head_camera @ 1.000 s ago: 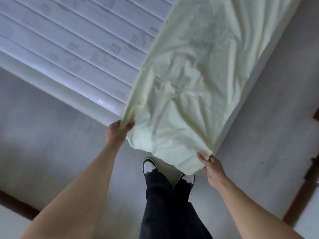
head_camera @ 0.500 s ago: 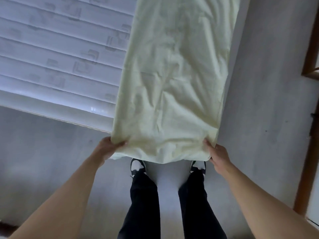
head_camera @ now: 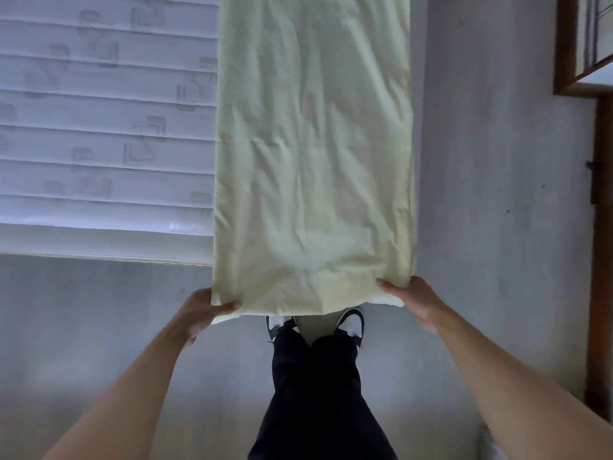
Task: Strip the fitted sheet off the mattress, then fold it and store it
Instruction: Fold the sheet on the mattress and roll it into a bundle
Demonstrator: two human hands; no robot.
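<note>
The pale yellow fitted sheet [head_camera: 311, 144] lies folded into a long strip along the right side of the bare white mattress [head_camera: 99, 134]. Its near end hangs over the mattress edge in front of my legs. My left hand [head_camera: 202, 310] grips the strip's near left corner, thumb on top of the cloth. My right hand [head_camera: 411, 300] holds the near right corner, its fingers curled under the hem.
Grey floor [head_camera: 497, 194] runs along the right of the bed and under my feet. A dark wooden door frame [head_camera: 600, 260] stands at the far right. My dark trousers and black-and-white shoes [head_camera: 348, 323] are right below the sheet's end.
The crumpled, slanted sheet has been pulled straight and smooth into an even strip. Both hands moved apart to its near corners, and the view squared up with the bed.
</note>
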